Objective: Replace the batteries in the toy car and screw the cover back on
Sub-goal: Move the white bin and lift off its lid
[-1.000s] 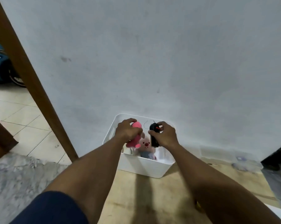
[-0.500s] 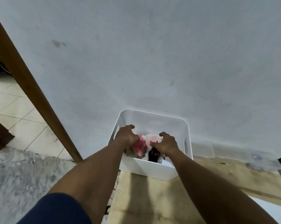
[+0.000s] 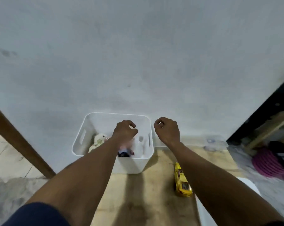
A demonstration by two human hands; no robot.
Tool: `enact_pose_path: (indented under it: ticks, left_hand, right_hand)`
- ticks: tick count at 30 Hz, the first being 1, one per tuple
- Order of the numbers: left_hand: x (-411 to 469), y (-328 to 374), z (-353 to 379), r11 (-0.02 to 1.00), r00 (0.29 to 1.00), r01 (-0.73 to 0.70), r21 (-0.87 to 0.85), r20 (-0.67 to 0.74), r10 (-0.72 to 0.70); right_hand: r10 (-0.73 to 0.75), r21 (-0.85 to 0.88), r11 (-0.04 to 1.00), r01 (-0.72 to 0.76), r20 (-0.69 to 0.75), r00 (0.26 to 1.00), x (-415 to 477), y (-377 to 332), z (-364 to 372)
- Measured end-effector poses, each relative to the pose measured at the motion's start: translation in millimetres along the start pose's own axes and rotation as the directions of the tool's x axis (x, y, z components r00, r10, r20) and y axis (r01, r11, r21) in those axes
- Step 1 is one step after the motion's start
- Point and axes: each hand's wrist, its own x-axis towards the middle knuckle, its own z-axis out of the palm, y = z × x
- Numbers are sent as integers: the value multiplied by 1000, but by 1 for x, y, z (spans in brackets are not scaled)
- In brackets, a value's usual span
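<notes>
A yellow toy car [image 3: 181, 181] lies on the wooden board, partly hidden by my right forearm. My left hand [image 3: 124, 132] hovers over the white bin [image 3: 82, 137], fingers loosely curled and holding nothing. My right hand [image 3: 167, 130] hangs just right of the bin's rim, fingers loosely curled, also holding nothing. Inside the bin lie a white plush toy [image 3: 98, 140], a pink plush toy and a dark object [image 3: 124, 154] near the front wall. No batteries, cover or screwdriver are in view.
The bin stands against a pale wall [image 3: 138, 54]. A brown wooden door frame [image 3: 22, 144] slants at the left. A white object [image 3: 250, 185] lies at the lower right, a coiled purple hose [image 3: 267, 163] and dark furniture at the far right.
Both hands let go of the pink toy and the black object, which now lie in the bin. My right hand moved out past the bin's right rim. The view shifted right, revealing the yellow car.
</notes>
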Motion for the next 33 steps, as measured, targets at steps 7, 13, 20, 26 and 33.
enact_pose_path:
  ticks: [7,13,20,26,33]
  left_hand:
    - [-58,85,129,983,989,-79,-165,113,98]
    - [-111,95,256,988,972,93,-126,226,-63]
    - [-147,78,353,960,895,257,108,348,-278]
    - [-153,77,380,926,914,312,213,199,-354]
    - [-150,76,391,887,865,427,173,208,-457]
  right_hand:
    - [141,-139,977,-161,-144,979,-18,136,-115]
    - [347,-262,894,-364,-109,931,-53,283,-184]
    - [586,-316,749,-582,-93,805,-93,413,-224]
    - [727,-312,654,-689,6,687,-111,460,-232]
    - [713,-344,672,-656,63,698,-112,467,-224]
